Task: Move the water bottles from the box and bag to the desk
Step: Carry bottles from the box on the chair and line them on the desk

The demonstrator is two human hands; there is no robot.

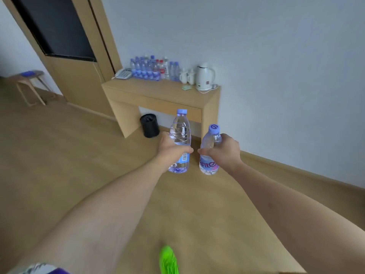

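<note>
My left hand (171, 148) grips a clear water bottle (180, 131) with a blue cap and blue label, held upright. My right hand (224, 150) grips a second water bottle (209, 142) with a blue cap and pink-lettered label, tilted slightly left. Both bottles hang in the air above the wooden floor, in front of the wooden desk (158, 91). Several bottles (150, 68) stand grouped at the back of the desk top against the wall. No box or bag is in view.
On the desk stand a white telephone (124, 73), two white cups (187, 76) and a white kettle (205, 77). A black bin (149, 125) sits under the desk. A wooden stool (29, 86) is at far left. A green shoe (168, 261) shows below.
</note>
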